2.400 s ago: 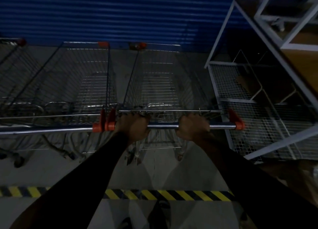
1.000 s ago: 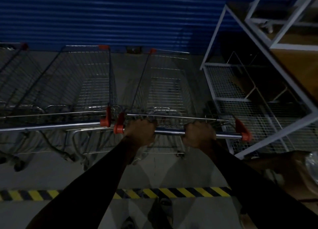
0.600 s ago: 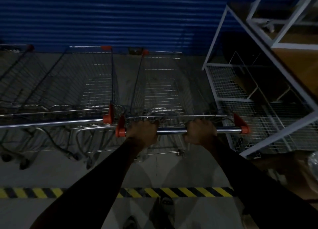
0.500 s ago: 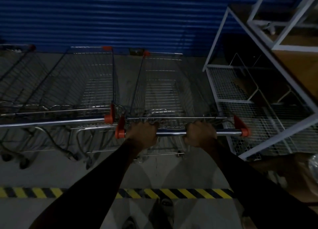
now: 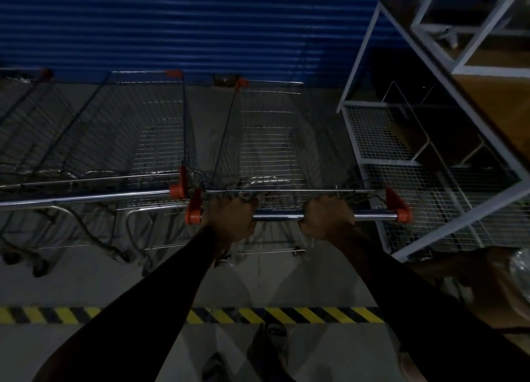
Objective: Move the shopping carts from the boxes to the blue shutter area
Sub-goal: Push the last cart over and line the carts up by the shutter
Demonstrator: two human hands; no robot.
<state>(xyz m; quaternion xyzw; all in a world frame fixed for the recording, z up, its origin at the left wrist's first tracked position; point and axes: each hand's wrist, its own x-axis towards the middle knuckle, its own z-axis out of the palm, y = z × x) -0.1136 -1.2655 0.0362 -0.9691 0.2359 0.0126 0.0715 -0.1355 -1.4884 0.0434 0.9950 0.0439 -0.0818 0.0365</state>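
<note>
A wire shopping cart with orange corner caps stands nose-first toward the blue shutter. My left hand grips the left part of its chrome handle bar. My right hand grips the same bar further right. Beside it on the left a second cart is parked parallel, its handle almost level with mine. Part of a third cart shows at the far left edge.
A white metal rack with mesh shelves stands close on the right of my cart. A yellow-and-black hazard stripe crosses the grey floor behind the carts, just ahead of my shoes. Brown packaging lies at lower right.
The cart swung slightly askew about a second ago and has straightened, now parallel to the neighbouring cart. Both hands kept their grip on the handle bar.
</note>
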